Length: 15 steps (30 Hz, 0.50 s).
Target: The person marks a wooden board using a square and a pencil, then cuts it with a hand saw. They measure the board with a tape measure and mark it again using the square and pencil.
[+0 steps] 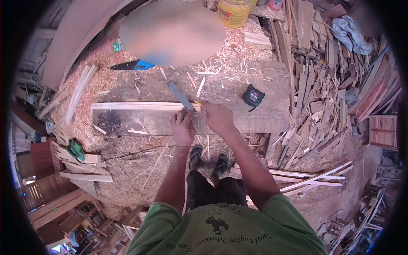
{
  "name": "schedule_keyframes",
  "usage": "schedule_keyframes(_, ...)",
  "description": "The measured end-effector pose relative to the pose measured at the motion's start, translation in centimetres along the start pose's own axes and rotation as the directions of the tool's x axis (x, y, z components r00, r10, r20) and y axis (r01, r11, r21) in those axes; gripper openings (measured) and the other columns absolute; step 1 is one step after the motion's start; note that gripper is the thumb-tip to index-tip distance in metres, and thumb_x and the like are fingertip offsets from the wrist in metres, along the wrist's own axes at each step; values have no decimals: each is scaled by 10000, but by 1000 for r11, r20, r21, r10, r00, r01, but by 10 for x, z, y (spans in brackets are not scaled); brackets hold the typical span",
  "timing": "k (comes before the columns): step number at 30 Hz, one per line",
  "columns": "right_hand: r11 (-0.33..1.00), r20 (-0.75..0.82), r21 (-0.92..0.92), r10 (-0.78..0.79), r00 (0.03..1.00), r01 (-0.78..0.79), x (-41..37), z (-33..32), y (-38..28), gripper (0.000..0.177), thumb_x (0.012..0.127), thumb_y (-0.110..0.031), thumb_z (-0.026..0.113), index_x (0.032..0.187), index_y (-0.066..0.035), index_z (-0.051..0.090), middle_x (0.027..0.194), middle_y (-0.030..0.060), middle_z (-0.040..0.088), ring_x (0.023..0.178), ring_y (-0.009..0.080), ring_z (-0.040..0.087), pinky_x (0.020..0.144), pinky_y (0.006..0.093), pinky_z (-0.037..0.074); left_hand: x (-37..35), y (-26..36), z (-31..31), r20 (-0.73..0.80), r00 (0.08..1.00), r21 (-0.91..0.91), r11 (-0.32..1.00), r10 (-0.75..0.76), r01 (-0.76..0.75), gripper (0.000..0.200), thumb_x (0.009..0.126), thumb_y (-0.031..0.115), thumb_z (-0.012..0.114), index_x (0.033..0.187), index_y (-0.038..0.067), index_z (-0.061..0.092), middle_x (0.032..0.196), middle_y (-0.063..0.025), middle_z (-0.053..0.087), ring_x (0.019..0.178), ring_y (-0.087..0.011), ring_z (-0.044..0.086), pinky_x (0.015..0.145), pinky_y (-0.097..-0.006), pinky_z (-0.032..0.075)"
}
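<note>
My left hand (183, 130) is closed, its fingertips pressing the near end of a grey flat bar (178, 94). That bar lies slantwise across a pale wood strip (136, 106) near the strip's right end. A yellow pencil (198, 103) is pinched in my right hand (219, 119), its tip at the wood just right of the bar. Under these is a worn wooden workbench (259, 119). To the right of my right hand rests a black tape measure (253, 95).
A handsaw with a blue handle (143, 65) lies toward the back, beside a large blurred patch. Behind stands a yellow tub (234, 12). Wood strips (80, 92) lie at left, scrap wood (312, 80) is heaped at right, and shavings cover much of the ground.
</note>
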State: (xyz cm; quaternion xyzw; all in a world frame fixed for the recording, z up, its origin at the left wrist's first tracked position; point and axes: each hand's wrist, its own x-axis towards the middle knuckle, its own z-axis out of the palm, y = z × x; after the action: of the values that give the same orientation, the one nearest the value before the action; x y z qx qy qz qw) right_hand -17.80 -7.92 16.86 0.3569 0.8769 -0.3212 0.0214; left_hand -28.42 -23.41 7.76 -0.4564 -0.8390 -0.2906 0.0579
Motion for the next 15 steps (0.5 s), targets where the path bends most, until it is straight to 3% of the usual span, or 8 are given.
schedule_keyframes(3,992,-67,95,-80,995,87,6,29,6,416,960,-143,601,1350,-192,735,1141,152,786,1068,394,741,931,533,585,2,-1,-2,21,1000,9,1000,20,-20,541,826,-9,704,1332,174,758,1374,-128,672,1175,-383,605,1035,-517,501)
schedule_keyframes(6,992,-5,30,-119,993,119,-12,14,11,403,953,-148,612,1337,-175,733,1136,167,784,1081,391,741,936,534,583,3,-2,-4,38,999,-4,999,39,-39,527,849,-18,678,1334,172,760,1359,-146,674,1154,-388,611,1019,-500,515)
schedule_keyframes(9,976,280,-133,-129,951,171,-46,-32,20,402,942,-134,614,1328,-161,722,1123,203,777,1057,392,750,911,526,590,5,0,-6,50,998,-4,999,33,-33,520,863,-25,666,1332,176,765,1342,-151,673,1157,-388,610,1020,-495,520)
schedule_keyframes(12,999,104,-28,-25,994,28,-90,-67,13,339,976,-119,619,1306,-149,692,1074,223,773,986,373,763,841,481,603,5,0,-6,74,997,-33,999,28,-26,537,838,-35,666,1331,157,759,1337,-162,655,1169,-394,593,1019,-510,511)
schedule_keyframes(14,935,-63,355,37,997,-12,-117,-99,9,234,1033,-120,623,1264,-97,655,972,178,772,871,301,765,746,406,592,6,-6,-7,103,994,-73,997,25,-18,536,839,-39,663,1330,154,760,1331,-165,646,1176,-393,590,1019,-510,511)
schedule_keyframes(15,769,-152,638,77,985,38,-134,-119,0,201,1051,-127,625,1245,-80,646,947,136,757,844,253,740,730,375,578,9,-9,-9,131,991,-116,993,26,-10,531,838,-40,665,1325,148,761,1320,-167,633,1176,-393,592,1026,-512,505)
